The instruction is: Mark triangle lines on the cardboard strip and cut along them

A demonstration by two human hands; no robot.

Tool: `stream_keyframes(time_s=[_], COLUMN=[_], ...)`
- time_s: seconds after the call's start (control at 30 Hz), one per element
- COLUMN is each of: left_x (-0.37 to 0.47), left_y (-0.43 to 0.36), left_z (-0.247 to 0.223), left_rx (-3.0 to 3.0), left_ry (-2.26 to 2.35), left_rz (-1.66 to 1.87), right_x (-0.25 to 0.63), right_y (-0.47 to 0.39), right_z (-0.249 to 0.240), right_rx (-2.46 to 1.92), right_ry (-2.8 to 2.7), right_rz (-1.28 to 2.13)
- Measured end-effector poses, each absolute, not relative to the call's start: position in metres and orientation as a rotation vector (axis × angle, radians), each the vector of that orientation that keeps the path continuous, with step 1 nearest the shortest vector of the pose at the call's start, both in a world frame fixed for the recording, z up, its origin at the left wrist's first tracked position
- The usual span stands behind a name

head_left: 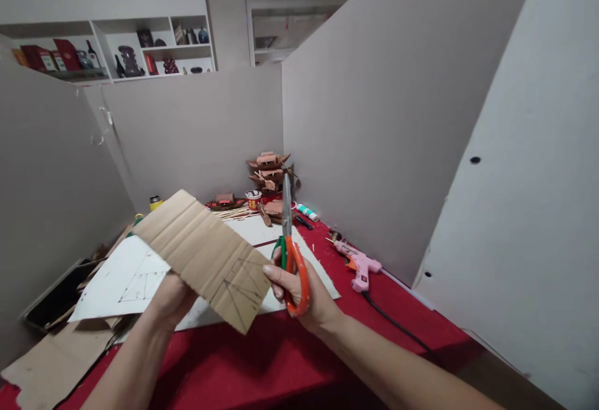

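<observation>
A piece of corrugated cardboard [201, 248] with pencil or pen lines near its right end is held up over the table. My left hand [172, 297] grips it from below; the fingers are hidden behind the board. In my right hand [304, 291] is a pair of scissors [287, 223] with one orange and one green handle, blades pointing up and looking closed. The right thumb touches the cardboard's right corner. Behind the board lies a white paper sheet [112, 279] with a drawn, divided outline.
On the red-covered table [243, 360], a pink glue gun [358, 263] with a black cord lies at right. Model boats [269, 176], a paper cup [253, 200] and thin sticks stand at the back. Cardboard scraps [60, 360] and a black tray [56, 297] are at left. Grey partitions enclose the table.
</observation>
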State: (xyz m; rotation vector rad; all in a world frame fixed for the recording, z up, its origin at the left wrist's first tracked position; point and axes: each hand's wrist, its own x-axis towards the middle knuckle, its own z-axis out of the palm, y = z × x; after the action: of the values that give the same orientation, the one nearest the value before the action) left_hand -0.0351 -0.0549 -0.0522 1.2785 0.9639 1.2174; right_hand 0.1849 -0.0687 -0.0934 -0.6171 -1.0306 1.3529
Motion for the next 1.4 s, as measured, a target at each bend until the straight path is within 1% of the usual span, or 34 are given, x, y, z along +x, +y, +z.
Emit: stream_keyframes(time_s=[0.13, 0.23, 0.4, 0.53, 0.67, 0.8, 0.93, 1.1, 1.4], left_x=[-0.032, -0.026, -0.019, -0.022, -0.024, -0.023, -0.023, -0.025, -0.029], left_y=[-0.064, -0.067, -0.066, -0.064, -0.064, -0.064, -0.058, -0.049, -0.051], left_z=[-0.058, -0.059, -0.055, -0.035, -0.008, 0.006, 0.000, -0.018, -0.029], left_rx=[1.279, 1.297, 1.333, 1.337, 1.319, 1.304, 1.294, 1.293, 1.300], left_ry=[0.833, 0.800, 0.848, 0.841, 0.813, 0.806, 0.836, 0.880, 0.902], left_rz=[1.003, 0.979, 1.142, 1.330, 1.516, 1.594, 1.624, 1.626, 1.604], right_x=[0.194, 0.193, 0.192, 0.198, 0.199, 0.197, 0.198, 0.198, 0.194], right_y=[-0.053, -0.048, -0.042, -0.029, -0.020, -0.022, -0.030, -0.039, -0.045], right_z=[-0.090, -0.089, -0.083, -0.084, -0.098, -0.117, -0.126, -0.124, -0.122], right_rx=[-0.636, -0.649, -0.669, -0.685, -0.704, -0.643, -0.611, -0.569, -0.651], right_ry=[-1.021, -1.035, -1.138, -1.265, -1.505, -1.769, -1.981, -2.215, -2.158], right_rz=[1.167, 1.121, 1.122, 1.147, 1.171, 1.130, 1.066, 0.908, 1.041])
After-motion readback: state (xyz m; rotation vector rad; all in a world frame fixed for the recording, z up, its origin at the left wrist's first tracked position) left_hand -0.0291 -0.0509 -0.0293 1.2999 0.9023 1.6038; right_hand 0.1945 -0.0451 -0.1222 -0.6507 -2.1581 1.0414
